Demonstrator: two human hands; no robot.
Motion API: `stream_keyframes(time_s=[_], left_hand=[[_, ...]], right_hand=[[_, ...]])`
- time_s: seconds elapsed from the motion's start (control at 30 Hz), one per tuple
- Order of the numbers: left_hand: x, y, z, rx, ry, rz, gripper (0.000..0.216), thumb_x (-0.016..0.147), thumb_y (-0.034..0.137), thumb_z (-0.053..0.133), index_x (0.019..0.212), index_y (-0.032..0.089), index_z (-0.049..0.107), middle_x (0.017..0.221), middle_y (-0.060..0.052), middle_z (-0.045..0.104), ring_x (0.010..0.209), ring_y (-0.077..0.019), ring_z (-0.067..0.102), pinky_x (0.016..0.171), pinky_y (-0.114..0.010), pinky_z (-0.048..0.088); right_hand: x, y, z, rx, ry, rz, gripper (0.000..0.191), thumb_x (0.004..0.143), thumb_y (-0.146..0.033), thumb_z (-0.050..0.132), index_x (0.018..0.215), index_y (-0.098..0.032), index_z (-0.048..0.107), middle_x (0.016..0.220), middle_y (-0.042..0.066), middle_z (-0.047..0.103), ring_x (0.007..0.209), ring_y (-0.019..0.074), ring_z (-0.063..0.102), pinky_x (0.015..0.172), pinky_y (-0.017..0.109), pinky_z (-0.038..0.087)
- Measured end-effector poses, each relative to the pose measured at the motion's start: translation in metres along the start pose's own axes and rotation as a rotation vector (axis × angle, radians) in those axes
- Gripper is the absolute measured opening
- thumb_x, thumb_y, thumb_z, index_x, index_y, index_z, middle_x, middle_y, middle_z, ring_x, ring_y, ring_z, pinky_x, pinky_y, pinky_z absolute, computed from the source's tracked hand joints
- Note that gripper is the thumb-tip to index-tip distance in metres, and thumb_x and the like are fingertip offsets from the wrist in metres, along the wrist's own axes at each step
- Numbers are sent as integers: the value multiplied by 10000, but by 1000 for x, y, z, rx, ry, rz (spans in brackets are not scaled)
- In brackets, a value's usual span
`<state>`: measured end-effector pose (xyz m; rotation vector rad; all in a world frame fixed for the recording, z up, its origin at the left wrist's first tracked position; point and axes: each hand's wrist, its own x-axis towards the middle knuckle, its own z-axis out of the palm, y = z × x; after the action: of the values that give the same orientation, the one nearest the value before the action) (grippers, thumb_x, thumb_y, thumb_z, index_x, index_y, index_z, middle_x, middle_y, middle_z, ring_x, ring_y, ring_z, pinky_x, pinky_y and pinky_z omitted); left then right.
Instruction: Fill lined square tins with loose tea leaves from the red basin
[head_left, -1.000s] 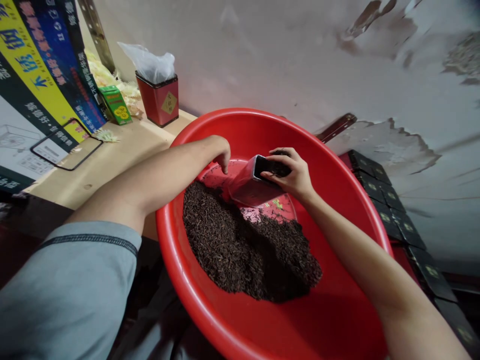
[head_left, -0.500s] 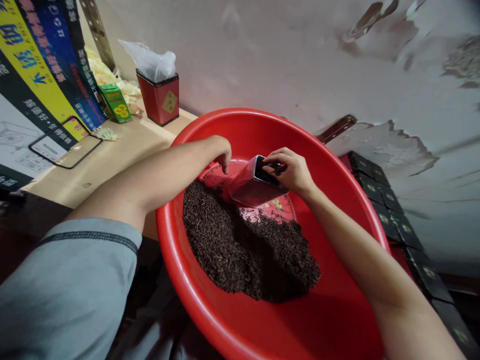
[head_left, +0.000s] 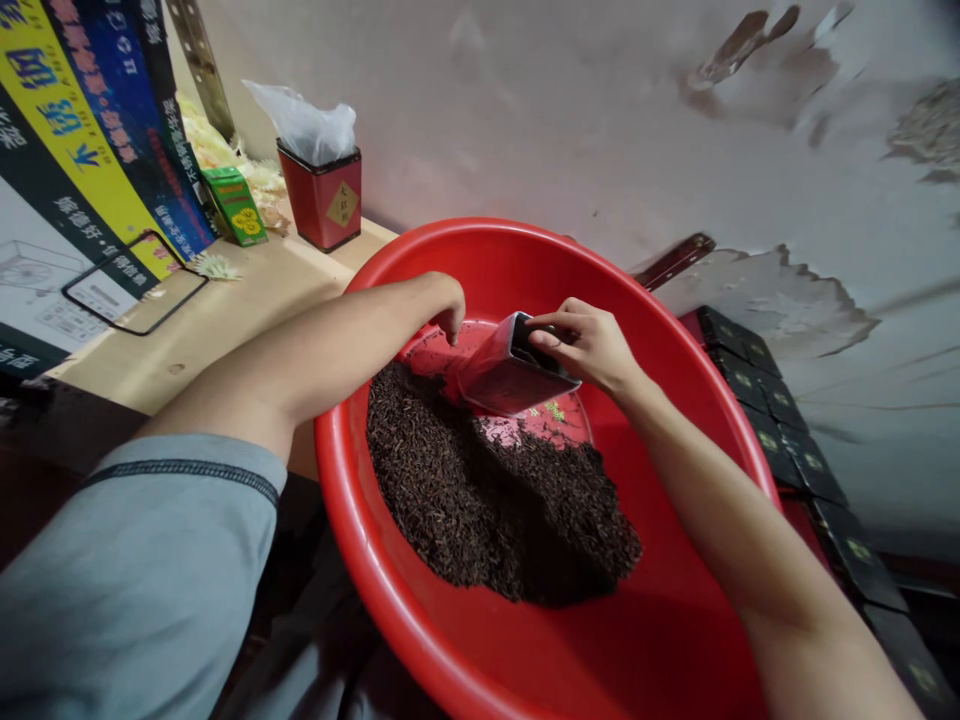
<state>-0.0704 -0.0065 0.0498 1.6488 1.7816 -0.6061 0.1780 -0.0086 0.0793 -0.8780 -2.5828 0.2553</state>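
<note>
A big red basin (head_left: 675,640) holds a heap of dark loose tea leaves (head_left: 495,500). A red rectangular tin (head_left: 495,378) lies tilted in the basin, its open mouth facing up and right. My left hand (head_left: 448,303) is curled at the tin's lower far end, its fingertips hidden behind the tin. My right hand (head_left: 592,345) is closed at the tin's mouth, thumb and fingertips pinched on the rim and reaching into the opening.
A pale wooden table (head_left: 225,310) at the left carries a red tin lined with a plastic bag (head_left: 324,190), a small green box (head_left: 236,205) and a printed carton (head_left: 67,170). Dark boxes (head_left: 787,420) are stacked at the right, below a peeling wall.
My right hand, which held a clump of leaves over the tin's mouth, has pushed its fingers down into the opening. The left hand and the tin have hardly moved.
</note>
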Motion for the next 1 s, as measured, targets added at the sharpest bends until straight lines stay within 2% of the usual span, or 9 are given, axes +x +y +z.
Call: stream_keyframes(time_s=[0.13,0.27,0.43,0.57,0.6,0.67,0.77,0.87,1.0], left_hand=[[2,0,1,46,-7,16,740,819,716,704,1409,271,668,1055,-87,805,1139,-356,625,1003,-525,451],[3,2,2,-29,12,-28,622,844,563,752,1366,228,707,1075,-101,802,1136,-340,624,1020,-483,432],[2,3,0,-69,5,-63,517,859,367,731,1359,236,721,1102,-98,802,1189,-346,634,1021,-439,429],[-3,5,-1,-68,13,-61,536,841,305,741,1367,201,723,1153,-132,797,1231,-360,642,1057,-440,425],[-4,6,-1,-75,22,-61,550,833,301,754,1370,186,723,1169,-146,794,1230,-365,649,1065,-441,428],[-3,7,-1,-85,39,-56,573,825,332,771,1380,199,720,1179,-144,795,1218,-375,664,1064,-454,445],[0,7,-1,-21,34,-33,582,849,405,752,1408,253,698,1164,-107,806,1194,-370,674,1044,-477,471],[1,7,-1,55,-5,-21,589,903,428,703,1458,239,651,1205,-102,795,1193,-344,665,1049,-462,461],[-3,9,-1,53,-21,-26,662,891,419,731,1487,155,617,1315,-156,746,1251,-375,631,1076,-477,439]], right_hand=[[-1,0,3,103,44,41,594,1060,-587,352,1128,-194,792,853,67,667,780,193,668,795,371,539],[-4,4,8,250,136,165,391,983,-312,469,1260,-183,712,937,64,752,743,176,733,770,359,602],[-9,5,5,220,147,151,374,814,-158,554,1106,-199,785,1051,67,805,972,226,770,967,448,615],[-21,-14,7,141,153,-26,539,885,-206,639,1423,-221,651,1425,117,676,1300,287,656,1133,529,522],[-28,-23,11,114,117,-126,614,904,-253,679,1509,-237,573,1516,134,601,1389,306,585,1172,550,480],[-48,-46,21,57,-80,-344,773,907,-386,752,1608,-283,442,1627,166,463,1495,347,456,1219,621,385],[-84,-82,44,-38,-579,-549,1058,766,-566,874,1654,-342,344,1730,206,248,1580,453,253,1209,788,185],[-109,-107,68,-52,-864,-568,1338,617,-555,970,1693,-364,198,1766,222,-7,1610,501,37,1172,838,115],[-116,-117,88,27,-996,-492,1482,568,-470,1008,1705,-360,64,1740,238,-177,1593,533,-71,1157,819,231]])
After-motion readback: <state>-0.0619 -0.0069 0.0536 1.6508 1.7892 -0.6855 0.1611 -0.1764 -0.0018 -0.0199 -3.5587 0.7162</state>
